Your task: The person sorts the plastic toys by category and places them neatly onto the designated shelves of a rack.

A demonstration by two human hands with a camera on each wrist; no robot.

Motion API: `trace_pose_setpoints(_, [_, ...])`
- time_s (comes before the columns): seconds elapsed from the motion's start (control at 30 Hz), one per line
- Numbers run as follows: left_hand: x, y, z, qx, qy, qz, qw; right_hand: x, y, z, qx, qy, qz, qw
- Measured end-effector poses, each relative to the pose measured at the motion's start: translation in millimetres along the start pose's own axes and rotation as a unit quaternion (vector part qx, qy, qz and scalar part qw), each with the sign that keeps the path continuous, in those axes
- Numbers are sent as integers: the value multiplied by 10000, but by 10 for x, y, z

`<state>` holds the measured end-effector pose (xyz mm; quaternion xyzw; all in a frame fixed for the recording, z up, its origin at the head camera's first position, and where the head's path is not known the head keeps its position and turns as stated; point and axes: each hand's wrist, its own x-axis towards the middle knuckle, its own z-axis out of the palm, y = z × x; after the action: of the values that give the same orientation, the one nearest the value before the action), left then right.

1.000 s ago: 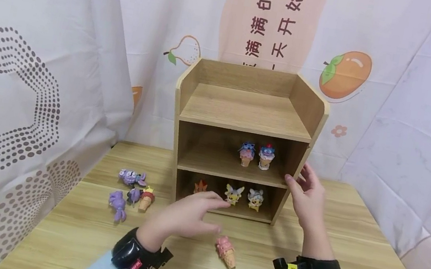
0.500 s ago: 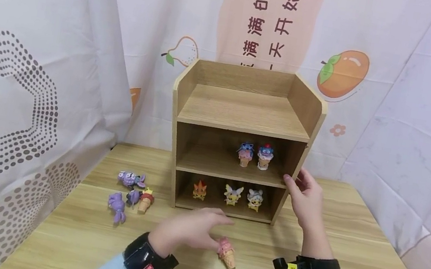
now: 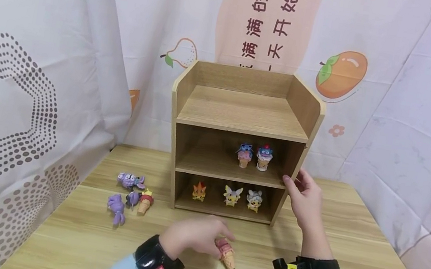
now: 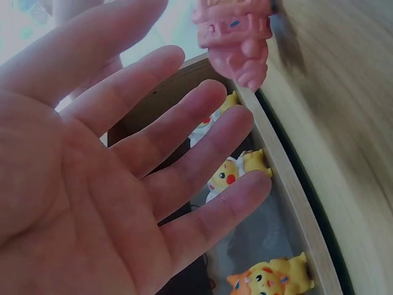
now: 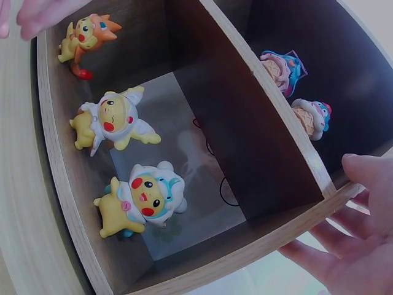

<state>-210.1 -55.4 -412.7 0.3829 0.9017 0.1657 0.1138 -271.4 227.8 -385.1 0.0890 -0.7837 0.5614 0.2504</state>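
My left hand (image 3: 199, 234) hovers over the front of the table beside a pink ice-cream-cone figurine (image 3: 227, 258) lying on its side. In the left wrist view its fingers are spread and relaxed, and the figurine (image 4: 236, 37) is apart from the fingertips. In the head view the hand partly covers the pink top. My right hand (image 3: 305, 199) holds the right side panel of a small wooden shelf (image 3: 244, 113), thumb at the front edge and fingers on the outer side, as the right wrist view also shows.
Two blue-topped cone figurines (image 3: 264, 157) stand on the middle level. Yellow figurines (image 3: 232, 196) in orange and white costumes stand on the bottom level. Purple figurines (image 3: 116, 206) and a red-and-yellow cone figurine (image 3: 145, 203) lie at the table's left.
My left hand has moved down and right from in front of the bottom shelf to the pink ice-cream-cone figurine. My right hand stays on the side panel.
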Motion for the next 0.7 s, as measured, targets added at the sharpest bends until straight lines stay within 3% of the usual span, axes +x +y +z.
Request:
trace_pose_setpoints(0.07, [24, 7, 21, 28, -3, -5, 10000, 28, 123, 1, 20, 23, -6, 10000])
trace_pose_setpoints(0.4, [137, -4, 109, 116, -116, -10, 9999, 28, 106, -1, 87, -87, 120, 9999])
trace_pose_setpoints(0.7, [183, -11, 164, 93, -269, -61, 9996, -48, -197, -15, 11, -236, 158, 9996])
